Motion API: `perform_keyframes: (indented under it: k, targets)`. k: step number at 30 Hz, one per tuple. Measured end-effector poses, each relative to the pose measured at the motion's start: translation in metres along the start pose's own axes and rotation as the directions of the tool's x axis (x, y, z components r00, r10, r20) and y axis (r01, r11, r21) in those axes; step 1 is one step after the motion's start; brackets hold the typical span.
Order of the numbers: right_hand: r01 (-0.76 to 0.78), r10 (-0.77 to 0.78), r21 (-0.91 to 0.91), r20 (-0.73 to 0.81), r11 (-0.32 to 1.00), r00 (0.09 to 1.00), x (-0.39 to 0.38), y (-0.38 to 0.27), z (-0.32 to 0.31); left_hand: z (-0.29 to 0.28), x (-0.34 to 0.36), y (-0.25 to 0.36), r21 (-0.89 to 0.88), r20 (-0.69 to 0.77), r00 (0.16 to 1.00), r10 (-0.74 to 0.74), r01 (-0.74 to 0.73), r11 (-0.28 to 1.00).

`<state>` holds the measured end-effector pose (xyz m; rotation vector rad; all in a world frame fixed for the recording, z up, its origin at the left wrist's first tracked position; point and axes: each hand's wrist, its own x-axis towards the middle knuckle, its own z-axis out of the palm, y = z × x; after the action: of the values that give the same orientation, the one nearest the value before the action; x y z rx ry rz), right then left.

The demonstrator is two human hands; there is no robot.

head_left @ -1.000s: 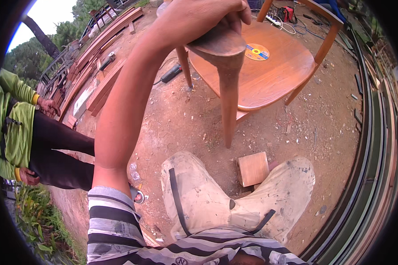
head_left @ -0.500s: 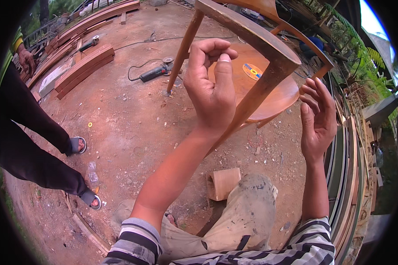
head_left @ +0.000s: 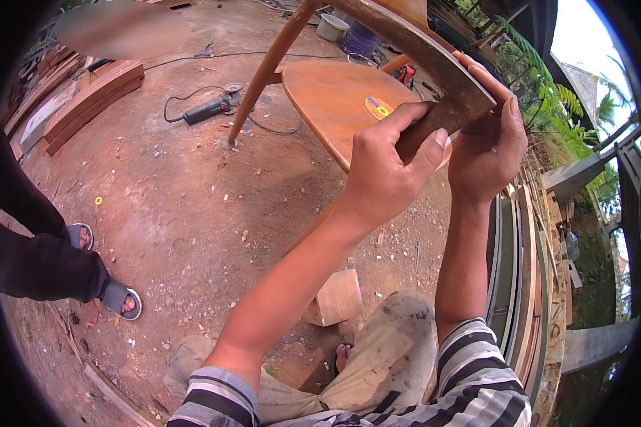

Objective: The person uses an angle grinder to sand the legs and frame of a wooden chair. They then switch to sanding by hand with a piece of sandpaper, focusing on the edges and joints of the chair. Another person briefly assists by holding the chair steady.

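Observation:
A brown wooden chair (head_left: 313, 92) stands tilted in front of me. Its armrest (head_left: 413, 46) runs toward me and meets a front leg at the corner. My left hand (head_left: 392, 167) is wrapped round the leg just below that corner, thumb on the near side. Against the armrest's outer end lies my right hand (head_left: 488, 146), cupped, its fingers stretched along the edge and its thumb raised. On the seat rests a round yellow-and-blue disc (head_left: 377, 107), partly near my left hand's knuckles. Parts of the leg are hidden behind my left hand and forearm.
An angle grinder (head_left: 206, 110) with a cord lies on the dirt left of the chair. A wood block (head_left: 340, 297) sits by my knee. Another person's dark-trousered leg (head_left: 43, 263) stands at left. Stacked beams (head_left: 96, 103) lie far left, long boards (head_left: 520, 270) at right.
Both hands have come to the chair's armrest corner: the left has closed round the leg, the right has moved up against the armrest's end. The view has shifted right.

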<state>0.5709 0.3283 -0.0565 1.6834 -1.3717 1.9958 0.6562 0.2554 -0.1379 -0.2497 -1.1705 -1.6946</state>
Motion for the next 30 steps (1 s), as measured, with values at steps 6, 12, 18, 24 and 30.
perform_keyframes:
  k: [6, 12, 18, 24, 30]
  targets:
    - [-0.042, 0.040, -0.025, -0.063, 0.999, 0.997, -0.007, 0.002, 0.011, -0.010, 0.004, 0.000, -0.085, 0.084, 0.996, -0.031, 0.038, 0.996]
    - [-0.038, 0.037, -0.008, -0.124, 0.999, 0.992, -0.012, 0.002, 0.019, -0.013, 0.004, -0.004, -0.156, 0.124, 0.990, -0.070, 0.090, 0.984]
    - [0.015, -0.028, -0.271, -0.045, 0.963, 0.999, -0.010, -0.010, 0.017, -0.008, 0.004, -0.006, -0.183, 0.115, 0.989, -0.091, 0.111, 0.977]
    - [0.264, -0.319, -0.592, 0.013, 0.761, 0.948, -0.028, -0.025, 0.008, -0.008, 0.004, -0.009, -0.099, 0.068, 0.997, -0.029, 0.035, 0.994]
    - [0.214, -0.241, -0.451, -0.001, 0.866, 0.971, -0.009, -0.004, 0.012, -0.011, 0.004, -0.006, -0.045, 0.160, 0.974, -0.161, 0.170, 0.984]
